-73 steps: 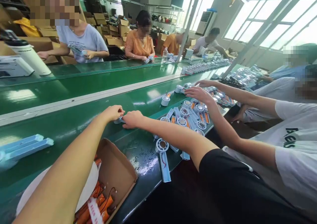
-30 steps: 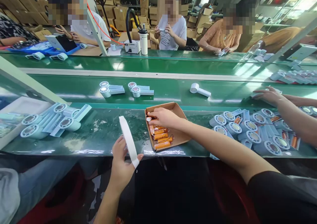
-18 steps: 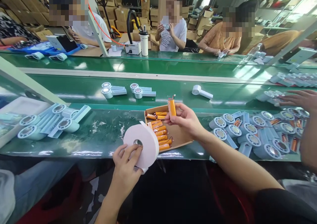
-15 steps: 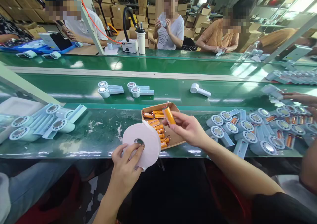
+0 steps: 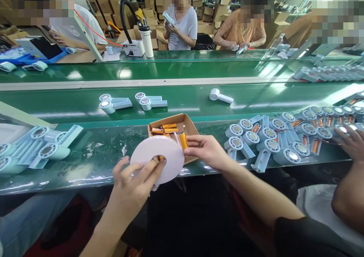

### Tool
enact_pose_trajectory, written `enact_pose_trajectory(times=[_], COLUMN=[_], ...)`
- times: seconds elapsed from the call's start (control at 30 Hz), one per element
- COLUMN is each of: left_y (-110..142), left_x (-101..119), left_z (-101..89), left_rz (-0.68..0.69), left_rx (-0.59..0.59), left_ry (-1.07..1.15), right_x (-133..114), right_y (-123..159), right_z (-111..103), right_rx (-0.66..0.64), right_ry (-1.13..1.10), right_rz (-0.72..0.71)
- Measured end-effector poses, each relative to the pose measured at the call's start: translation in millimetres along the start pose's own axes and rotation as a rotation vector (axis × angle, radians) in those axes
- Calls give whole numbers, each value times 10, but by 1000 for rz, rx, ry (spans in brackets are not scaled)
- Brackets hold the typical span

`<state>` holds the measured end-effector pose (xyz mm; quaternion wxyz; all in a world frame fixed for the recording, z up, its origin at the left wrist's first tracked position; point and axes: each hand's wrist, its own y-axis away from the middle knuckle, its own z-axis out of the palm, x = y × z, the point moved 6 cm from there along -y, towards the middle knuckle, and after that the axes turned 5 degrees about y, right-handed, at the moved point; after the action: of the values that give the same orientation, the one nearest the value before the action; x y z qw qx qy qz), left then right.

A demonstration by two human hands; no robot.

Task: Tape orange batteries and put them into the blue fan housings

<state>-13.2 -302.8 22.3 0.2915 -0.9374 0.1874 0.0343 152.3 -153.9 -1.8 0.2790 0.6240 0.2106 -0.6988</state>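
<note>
A wide white roll of tape [image 5: 150,147] is held by my left hand [image 5: 136,181], with fingers pushed into its centre hole. My right hand [image 5: 206,151] pinches an orange cylindrical battery [image 5: 182,139] upright against the roll's right edge. Whether the battery is stuck to the tape I cannot tell. Behind the roll stands an open cardboard box [image 5: 189,126] with several orange batteries [image 5: 167,129] and thin wires in it; the roll hides part of them.
Pale blue handheld fan bodies lie in a large cluster [image 5: 267,139] at right and a smaller pile [image 5: 48,147] at left. More fan bodies [image 5: 113,103] rest on the green conveyor [image 5: 182,107]. A neighbour's hand [image 5: 351,141] reaches in at far right. Several people sit opposite.
My right hand has brought the battery down to the roll's edge and turned it upright. The roll has tilted flatter. The neighbour's hand has lowered onto the fan bodies.
</note>
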Motion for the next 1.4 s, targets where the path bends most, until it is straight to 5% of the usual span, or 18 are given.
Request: enact_pose_trajectory(times=[0.1, 0.17, 0.27, 0.37, 0.43, 0.6, 0.87, 1.0, 1.13, 1.23, 1.4], left_y=[-20, 23, 70, -61, -248, -603, -559, -520, -509, -571, -612], left_x=[238, 414, 517, 385, 270, 131, 325, 385, 65, -54, 94], left_z=[86, 149, 137, 13, -47, 40, 90, 21, -82, -11, 153], left_rz=[-148, -225, -265, -228, -157, -59, -6, 37, -59, -15, 9], left_rx=[94, 141, 168, 169, 163, 129, 104, 92, 167, 131, 106], left_ry=[31, 112, 258, 261, 212, 223, 275, 365, 262, 279, 356], right_x=[338, 429, 177, -264, -427, -443, -254, -445, -746, -689, -426], right_y=[108, 152, 98, 41, 7, 62, 189, 46, -89, -81, 19], right_z=[80, 81, -222, -699, -832, -692, -484, -794, -1116, -1027, -760], right_rx=[419, 517, 476, 522, 527, 521, 495, 520, 511, 429, 441], right_ry=[-327, -405, -302, -163, -149, -254, -206, -92, 24, 35, -8], right_rz=[-109, -125, -185, -366, -407, -383, -340, -400, -541, -527, -459])
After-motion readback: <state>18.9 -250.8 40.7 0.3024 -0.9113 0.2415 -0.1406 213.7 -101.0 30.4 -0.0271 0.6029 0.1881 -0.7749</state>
